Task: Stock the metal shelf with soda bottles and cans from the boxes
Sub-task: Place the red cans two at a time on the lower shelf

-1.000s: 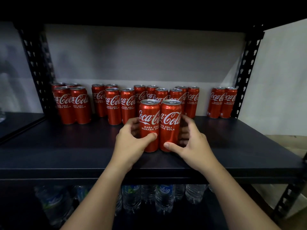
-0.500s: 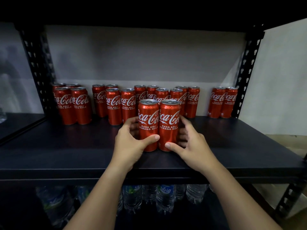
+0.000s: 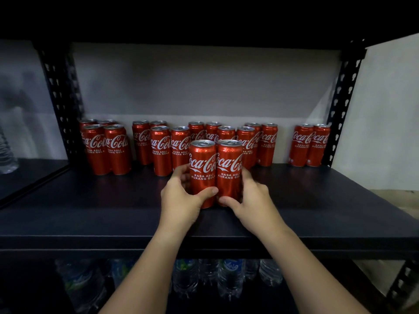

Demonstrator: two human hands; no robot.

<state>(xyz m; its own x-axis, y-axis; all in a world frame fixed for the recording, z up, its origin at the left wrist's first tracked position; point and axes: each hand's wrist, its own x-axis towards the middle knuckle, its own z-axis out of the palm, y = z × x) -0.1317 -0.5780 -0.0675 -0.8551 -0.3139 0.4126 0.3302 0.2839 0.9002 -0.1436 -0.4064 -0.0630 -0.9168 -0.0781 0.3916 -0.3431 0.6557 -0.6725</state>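
Red aluminium fills the back of the black metal shelf (image 3: 90, 214): a block of four cans (image 3: 105, 148) by the left post, then a staggered cluster (image 3: 170, 146) in the middle. In front of that cluster the left hand (image 3: 181, 198) curls round the left can (image 3: 202, 171), thumb across its lower front and fingers behind it. The left can touches the right can (image 3: 229, 168), which the right hand (image 3: 254, 200) wraps the same way. Both cans stand upright with logos facing out; I cannot tell if their bases rest on the board. Far right, a pair of cans (image 3: 310, 145) stands by the right post. To finish well, I judge it best to slide the two together, held low so neither tips, straight back until they meet the cluster, labels kept forward, then release both at once.
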